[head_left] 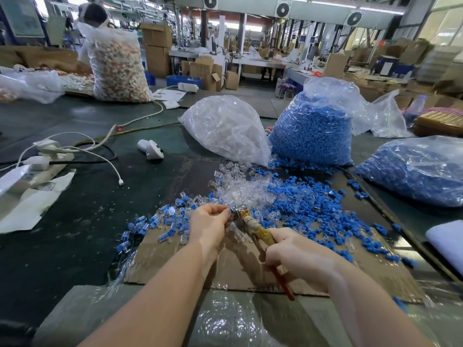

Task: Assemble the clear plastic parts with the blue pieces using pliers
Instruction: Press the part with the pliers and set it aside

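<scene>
left hand [209, 222] pinches small blue piece at pliers [246, 220] nose, steadying it for squeeze. right hand [298, 259] closed round pliers handles. loose clear parts [240, 189] and blue pieces [308, 204] heaped just beyond on cardboard [238, 269], within reach. finished ones [150, 224] piled left. supply bags behind on counter [82, 201].

I've got worn pliers with yellowed, taped handles [253, 225] angled up-left over the cardboard, loose small clear plastic parts [240, 189] heaped just beyond, small blue plastic pieces [313, 209] scattered right.

Two hands [210, 224], one pliers [253, 229], three bags of blue pieces [313, 131].
</scene>
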Tool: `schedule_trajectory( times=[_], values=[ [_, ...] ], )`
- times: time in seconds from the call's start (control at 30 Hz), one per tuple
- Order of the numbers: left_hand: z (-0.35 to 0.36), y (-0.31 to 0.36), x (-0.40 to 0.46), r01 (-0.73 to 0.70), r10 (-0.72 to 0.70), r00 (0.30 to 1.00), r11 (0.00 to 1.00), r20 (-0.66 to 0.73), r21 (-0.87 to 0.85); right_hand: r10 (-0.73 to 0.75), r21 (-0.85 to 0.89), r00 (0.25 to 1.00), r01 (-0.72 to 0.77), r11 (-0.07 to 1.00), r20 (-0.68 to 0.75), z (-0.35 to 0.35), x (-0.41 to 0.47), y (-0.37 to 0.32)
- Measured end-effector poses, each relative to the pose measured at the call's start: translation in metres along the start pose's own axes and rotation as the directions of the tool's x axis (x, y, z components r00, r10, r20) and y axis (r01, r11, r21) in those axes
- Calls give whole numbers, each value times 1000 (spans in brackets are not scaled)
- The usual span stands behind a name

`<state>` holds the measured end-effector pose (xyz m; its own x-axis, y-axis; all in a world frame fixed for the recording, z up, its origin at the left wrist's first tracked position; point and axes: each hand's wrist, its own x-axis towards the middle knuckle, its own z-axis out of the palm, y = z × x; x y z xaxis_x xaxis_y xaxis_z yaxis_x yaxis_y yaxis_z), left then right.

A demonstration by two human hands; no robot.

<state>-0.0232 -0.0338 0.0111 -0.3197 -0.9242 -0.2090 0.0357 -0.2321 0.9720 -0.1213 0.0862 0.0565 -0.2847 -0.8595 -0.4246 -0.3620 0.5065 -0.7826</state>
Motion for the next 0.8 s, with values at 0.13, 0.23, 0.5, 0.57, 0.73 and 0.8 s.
schedule_trajectory(
  times=[0.13, 0.23, 0.5, 0.57, 0.73, 0.8],
  values=[
    [1, 2, -4, 9, -9, 1000, 1000, 1, -6, -32, -94, 999, 29, 995, -35, 1, -2, -1],
    [2, 3, -5, 4, -4, 1000, 1000, -8, 5, -51, -159, 997, 42, 986, -50, 3, -2, 1],
    [-5, 3, 0, -134, 143, 988, 983, -65, 121, -4, 214, 997, 22, 977, -82, 3, -5, 7],
    [-19, 4, 6, -249, 312, 941, 899, -130, 360, -47, 64, 971, 63, 996, -234, 0, 1, 15],
    [-72, 4, 22, -196, 533, 824, 586, -192, 787, -59, -321, 827, -150, 935, -559, -22, 12, 43],
    [-87, -1, 28, -123, 525, 824, 535, -215, 836, -17, -352, 797, -247, 903, -604, -28, 13, 49]
  ],
)
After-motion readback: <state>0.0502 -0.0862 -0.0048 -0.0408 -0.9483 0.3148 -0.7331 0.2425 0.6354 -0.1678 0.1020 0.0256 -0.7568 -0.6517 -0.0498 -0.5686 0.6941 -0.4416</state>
